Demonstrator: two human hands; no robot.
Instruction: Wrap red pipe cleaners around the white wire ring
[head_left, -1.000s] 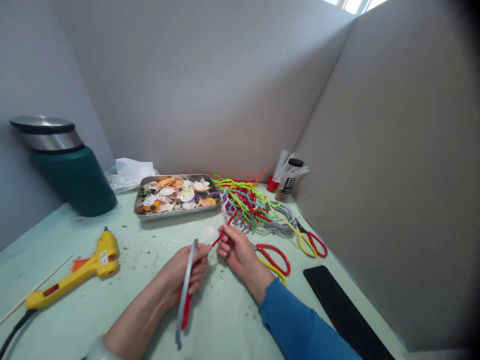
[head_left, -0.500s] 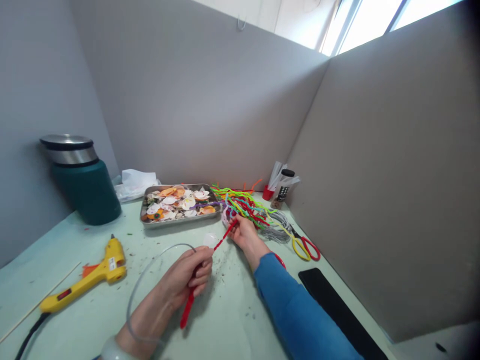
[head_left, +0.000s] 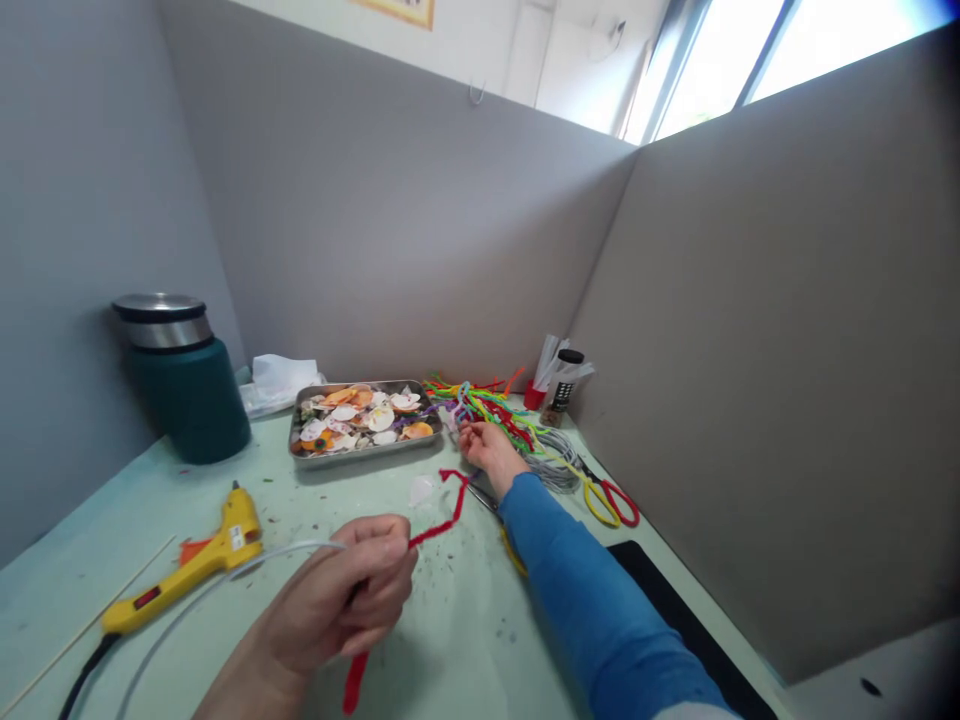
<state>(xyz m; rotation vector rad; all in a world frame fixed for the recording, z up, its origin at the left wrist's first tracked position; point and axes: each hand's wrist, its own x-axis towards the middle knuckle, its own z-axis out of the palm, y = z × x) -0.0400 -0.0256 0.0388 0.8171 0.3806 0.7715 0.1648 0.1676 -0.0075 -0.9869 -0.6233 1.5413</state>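
Note:
My left hand (head_left: 360,580) is closed around a red fuzzy stem (head_left: 448,522), whose bent end sticks out to the upper right and whose other end hangs below the fist. A thin grey wire (head_left: 225,577) loops left from the same hand. Farther back, my right hand (head_left: 487,447) is at the near edge of a pile of coloured fuzzy stems (head_left: 491,408); its fingers are curled, and whatever they hold is too small to make out. Yellow-handled scissors (head_left: 513,550) lie partly under the right forearm.
A tray of shells (head_left: 315,462) stands at the back. To the left are a yellow glue gun (head_left: 187,575), a stick and a green bottle (head_left: 187,400). Grey wire coils (head_left: 555,462), red-and-yellow scissors (head_left: 611,502), a jar (head_left: 561,390) and a black strip (head_left: 682,625) lie right.
My right hand has let go of the red stem and is at the pile's edge. The stem's freed end is bent. My left hand has moved nearer and slightly left.

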